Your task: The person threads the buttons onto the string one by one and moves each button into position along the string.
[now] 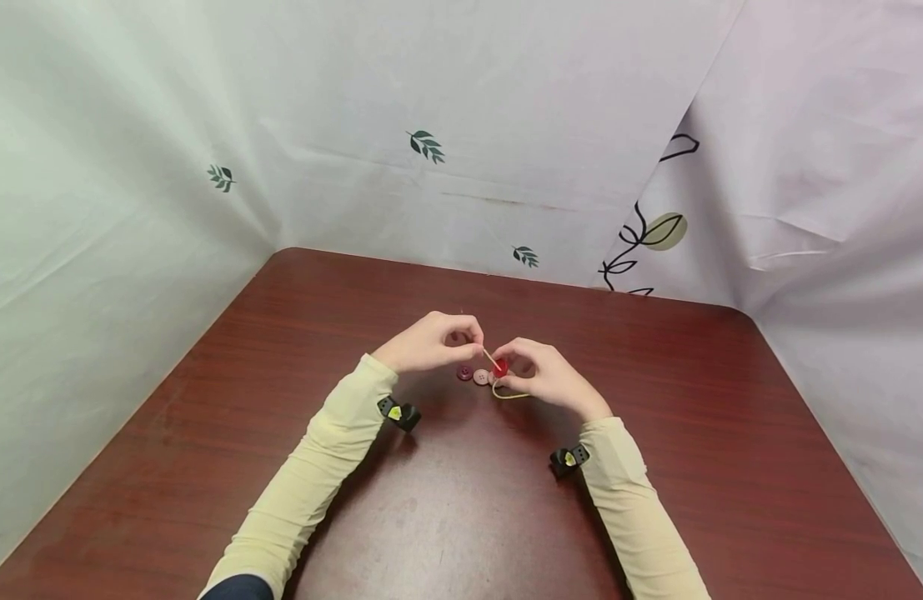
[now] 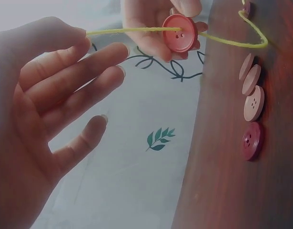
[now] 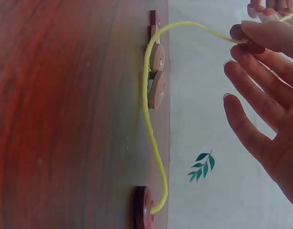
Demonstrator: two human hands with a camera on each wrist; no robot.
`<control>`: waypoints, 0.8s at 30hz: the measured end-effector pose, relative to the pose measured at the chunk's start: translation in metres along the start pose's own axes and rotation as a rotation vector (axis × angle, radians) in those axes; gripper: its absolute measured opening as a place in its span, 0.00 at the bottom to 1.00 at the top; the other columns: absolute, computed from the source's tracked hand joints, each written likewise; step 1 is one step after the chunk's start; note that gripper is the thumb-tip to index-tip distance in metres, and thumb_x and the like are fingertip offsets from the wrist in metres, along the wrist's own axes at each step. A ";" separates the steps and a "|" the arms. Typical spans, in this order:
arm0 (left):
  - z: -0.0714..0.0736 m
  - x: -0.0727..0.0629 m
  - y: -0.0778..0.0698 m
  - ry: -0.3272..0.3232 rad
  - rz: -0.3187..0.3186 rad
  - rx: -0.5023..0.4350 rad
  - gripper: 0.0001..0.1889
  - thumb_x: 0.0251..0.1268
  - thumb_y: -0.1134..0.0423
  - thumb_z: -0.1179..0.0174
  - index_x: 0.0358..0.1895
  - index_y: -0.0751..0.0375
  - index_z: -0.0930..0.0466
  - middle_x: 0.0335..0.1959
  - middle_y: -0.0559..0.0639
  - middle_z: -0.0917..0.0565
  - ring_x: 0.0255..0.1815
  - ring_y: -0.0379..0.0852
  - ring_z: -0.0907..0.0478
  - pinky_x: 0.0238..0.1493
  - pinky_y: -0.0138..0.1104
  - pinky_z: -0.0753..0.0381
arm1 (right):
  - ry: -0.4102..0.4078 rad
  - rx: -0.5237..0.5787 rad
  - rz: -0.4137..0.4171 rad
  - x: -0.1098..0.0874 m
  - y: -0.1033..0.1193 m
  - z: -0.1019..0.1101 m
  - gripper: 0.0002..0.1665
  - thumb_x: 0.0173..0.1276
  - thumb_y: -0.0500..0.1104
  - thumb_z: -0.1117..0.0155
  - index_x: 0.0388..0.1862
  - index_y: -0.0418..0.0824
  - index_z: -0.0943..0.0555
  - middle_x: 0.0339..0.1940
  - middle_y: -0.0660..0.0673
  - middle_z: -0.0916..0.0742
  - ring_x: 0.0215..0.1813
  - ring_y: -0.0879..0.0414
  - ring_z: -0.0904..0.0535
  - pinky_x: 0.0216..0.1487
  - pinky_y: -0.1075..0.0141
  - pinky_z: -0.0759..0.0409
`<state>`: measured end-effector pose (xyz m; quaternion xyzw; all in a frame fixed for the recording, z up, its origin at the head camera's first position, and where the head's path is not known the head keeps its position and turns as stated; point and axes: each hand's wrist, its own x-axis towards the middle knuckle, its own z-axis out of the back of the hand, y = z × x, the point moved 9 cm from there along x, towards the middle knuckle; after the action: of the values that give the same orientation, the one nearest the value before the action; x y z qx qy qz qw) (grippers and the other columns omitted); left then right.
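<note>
The left hand (image 1: 437,343) pinches the cord (image 2: 127,30) between thumb and forefinger, its other fingers loose. The right hand (image 1: 547,373) grips the red button (image 2: 179,33) by its edge, thumb against fingers, its spare fingers extended. The red button is held above the table (image 1: 431,517), just right of the left fingertips, with the cord passing through one of its holes.

To pull well, I'd keep the right pinch on the rim, clear of the holes, and draw the cord leftward, square to the button's face, so it slides without rubbing. On the right the cord sags in a slack loop down to the dark red button (image 3: 144,207); a slow, even draw should suit, since a jerk could drag that button. The pale buttons (image 2: 254,103) and maroon button (image 2: 253,141) lie close below, so lifted wrists should avoid scattering them.
</note>
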<state>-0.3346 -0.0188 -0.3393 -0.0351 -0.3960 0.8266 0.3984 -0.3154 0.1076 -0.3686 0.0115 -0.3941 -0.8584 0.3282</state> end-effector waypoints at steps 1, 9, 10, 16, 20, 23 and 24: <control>0.000 0.000 0.000 -0.004 0.000 0.000 0.03 0.64 0.60 0.40 0.35 0.54 0.21 0.30 0.50 0.15 0.29 0.37 0.22 0.35 0.33 0.25 | 0.001 -0.002 -0.001 0.000 -0.001 0.000 0.19 0.59 0.34 0.30 0.50 0.36 0.19 0.40 0.44 0.15 0.37 0.54 0.17 0.40 0.66 0.18; 0.004 -0.001 -0.001 -0.030 0.012 -0.026 0.02 0.64 0.60 0.40 0.34 0.53 0.21 0.27 0.42 0.19 0.28 0.38 0.23 0.33 0.33 0.26 | 0.020 -0.021 -0.019 -0.001 -0.010 0.002 0.18 0.59 0.35 0.30 0.49 0.41 0.19 0.40 0.45 0.15 0.39 0.52 0.16 0.43 0.60 0.17; 0.004 -0.001 -0.001 -0.033 0.012 -0.025 0.02 0.64 0.60 0.40 0.34 0.53 0.21 0.27 0.42 0.19 0.28 0.39 0.23 0.33 0.33 0.26 | 0.025 -0.024 -0.022 -0.002 -0.011 0.002 0.18 0.59 0.35 0.29 0.49 0.41 0.19 0.40 0.45 0.15 0.39 0.52 0.16 0.44 0.60 0.17; 0.004 -0.001 0.000 -0.043 0.011 -0.026 0.02 0.63 0.62 0.39 0.33 0.50 0.22 0.27 0.41 0.20 0.28 0.38 0.23 0.33 0.31 0.26 | 0.055 -0.036 -0.056 -0.004 -0.016 0.003 0.18 0.59 0.36 0.30 0.48 0.42 0.20 0.41 0.45 0.15 0.42 0.52 0.17 0.45 0.58 0.17; 0.004 -0.001 0.000 -0.048 0.009 -0.035 0.03 0.63 0.62 0.39 0.33 0.50 0.23 0.27 0.42 0.20 0.29 0.38 0.23 0.33 0.30 0.27 | 0.061 -0.031 -0.076 -0.005 -0.020 0.005 0.18 0.58 0.35 0.30 0.48 0.42 0.20 0.41 0.45 0.15 0.44 0.51 0.17 0.45 0.58 0.18; 0.005 -0.001 0.000 -0.053 0.005 -0.042 0.03 0.63 0.63 0.40 0.33 0.51 0.23 0.27 0.46 0.19 0.29 0.39 0.23 0.34 0.31 0.26 | 0.064 -0.035 -0.086 -0.006 -0.022 0.007 0.18 0.58 0.34 0.30 0.48 0.42 0.20 0.40 0.45 0.15 0.44 0.51 0.18 0.45 0.58 0.19; 0.005 -0.001 0.000 -0.055 0.004 -0.044 0.03 0.63 0.63 0.40 0.32 0.51 0.23 0.28 0.48 0.18 0.29 0.39 0.22 0.34 0.31 0.26 | 0.066 -0.038 -0.089 -0.006 -0.023 0.007 0.18 0.58 0.34 0.30 0.48 0.42 0.20 0.40 0.45 0.15 0.44 0.51 0.18 0.45 0.58 0.19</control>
<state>-0.3356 -0.0228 -0.3358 -0.0218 -0.4247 0.8192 0.3847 -0.3252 0.1269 -0.3811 0.0510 -0.3659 -0.8786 0.3025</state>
